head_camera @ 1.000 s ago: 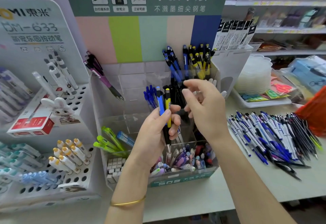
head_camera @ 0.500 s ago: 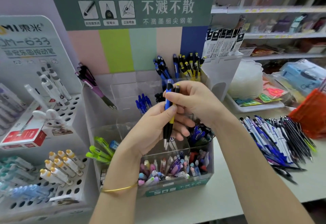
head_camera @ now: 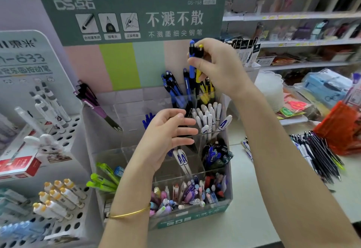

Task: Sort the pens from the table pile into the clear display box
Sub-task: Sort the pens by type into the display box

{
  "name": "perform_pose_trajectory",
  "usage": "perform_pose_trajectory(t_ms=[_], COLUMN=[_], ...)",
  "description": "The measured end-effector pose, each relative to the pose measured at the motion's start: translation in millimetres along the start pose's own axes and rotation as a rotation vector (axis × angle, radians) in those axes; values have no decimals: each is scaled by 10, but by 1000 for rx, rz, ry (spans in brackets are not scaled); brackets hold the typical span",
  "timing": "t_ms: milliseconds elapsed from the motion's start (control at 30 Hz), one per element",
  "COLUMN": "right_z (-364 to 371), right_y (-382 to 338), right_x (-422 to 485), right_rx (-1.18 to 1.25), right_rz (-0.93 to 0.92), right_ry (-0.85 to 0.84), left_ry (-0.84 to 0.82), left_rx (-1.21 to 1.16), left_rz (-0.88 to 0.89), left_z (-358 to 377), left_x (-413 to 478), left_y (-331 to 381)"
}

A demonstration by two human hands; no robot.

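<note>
My right hand (head_camera: 216, 66) is raised over the back right of the clear display box (head_camera: 227, 169) and grips two pens upright: a blue pen (head_camera: 192, 68) and a yellow pen (head_camera: 198, 74). Their tips point down at the back compartments, which hold blue and yellow pens (head_camera: 175, 85). My left hand (head_camera: 168, 138) hovers over the middle of the box, fingers spread, holding nothing. The pen pile (head_camera: 316, 156) lies on the table to the right.
A white rack of capped pens (head_camera: 56, 199) stands at the left, with a red box (head_camera: 17, 166) behind it. An orange basket (head_camera: 340, 130) and a white tray (head_camera: 293, 120) sit at the right. Store shelves run along the back.
My right hand took both pens out of my left hand and lifted them up toward the back compartments. My left hand let go and spread its fingers.
</note>
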State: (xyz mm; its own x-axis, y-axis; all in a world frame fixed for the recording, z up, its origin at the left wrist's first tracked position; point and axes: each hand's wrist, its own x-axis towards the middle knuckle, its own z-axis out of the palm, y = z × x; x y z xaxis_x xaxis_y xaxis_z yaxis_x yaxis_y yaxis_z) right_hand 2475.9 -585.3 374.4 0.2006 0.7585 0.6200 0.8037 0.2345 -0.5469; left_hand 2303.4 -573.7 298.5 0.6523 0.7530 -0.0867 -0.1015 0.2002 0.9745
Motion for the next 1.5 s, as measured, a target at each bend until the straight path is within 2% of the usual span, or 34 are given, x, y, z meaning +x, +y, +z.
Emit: perform_pose_trajectory(t_ms=[300, 500, 700, 933, 1333, 1500], right_z=[-47, 29, 97, 152, 253, 157], right_y=[-71, 89, 163, 327, 295, 373], right_x=[94, 48, 13, -13, -128, -155], right_rx=[-97, -118, -134, -488, -396, -525], right_rz=[-153, -76, -11, -214, -161, -81], right_ry=[-87, -180, -134, -26, 8, -14], left_ry=[1, 3, -7, -7, -45, -63], left_rx=[-15, 2, 12, 13, 22, 34], left_rz=[11, 9, 7, 3, -39, -44], left_z=[-22, -11, -2, -18, 28, 37], left_x=[-3, -7, -18, -52, -132, -162], left_y=[66, 94, 99, 80, 13, -9])
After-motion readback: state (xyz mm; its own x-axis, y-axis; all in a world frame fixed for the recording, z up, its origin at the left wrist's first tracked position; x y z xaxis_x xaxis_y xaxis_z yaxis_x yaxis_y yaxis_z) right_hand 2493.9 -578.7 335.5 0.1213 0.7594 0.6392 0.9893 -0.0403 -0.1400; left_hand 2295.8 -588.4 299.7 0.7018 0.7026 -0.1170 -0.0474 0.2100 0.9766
